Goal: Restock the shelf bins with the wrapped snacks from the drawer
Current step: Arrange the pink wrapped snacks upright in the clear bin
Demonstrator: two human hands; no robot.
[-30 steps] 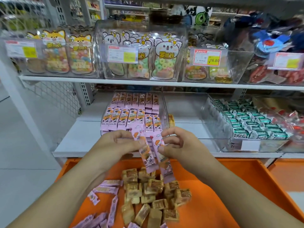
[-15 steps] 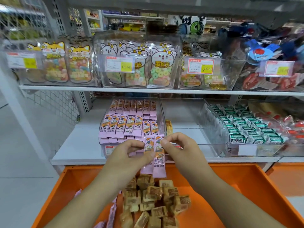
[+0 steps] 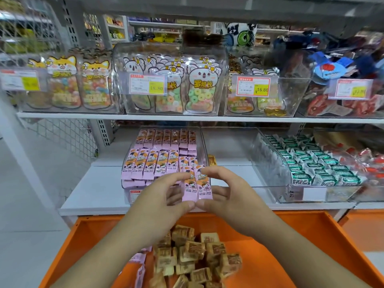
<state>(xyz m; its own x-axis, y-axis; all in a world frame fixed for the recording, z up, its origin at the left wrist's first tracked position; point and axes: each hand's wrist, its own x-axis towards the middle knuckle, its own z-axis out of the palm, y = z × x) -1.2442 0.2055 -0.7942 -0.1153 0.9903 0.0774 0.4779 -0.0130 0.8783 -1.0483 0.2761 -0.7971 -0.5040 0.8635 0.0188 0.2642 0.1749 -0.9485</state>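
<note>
Held two pink wrapped snack bars (image 3: 197,185) upright, side by side, pinched between left hand (image 3: 164,201) and right hand (image 3: 228,196), just before the pink-bar bin (image 3: 202,140) and above the orange drawer (image 3: 311,229); mid-restock, probably needing lowering into its front row.

Both hands (image 3: 199,196) pinching two pink snack bars (image 3: 197,183) upright, before clear shelf bin (image 3: 128,154), above orange drawer (image 3: 311,235)
</note>
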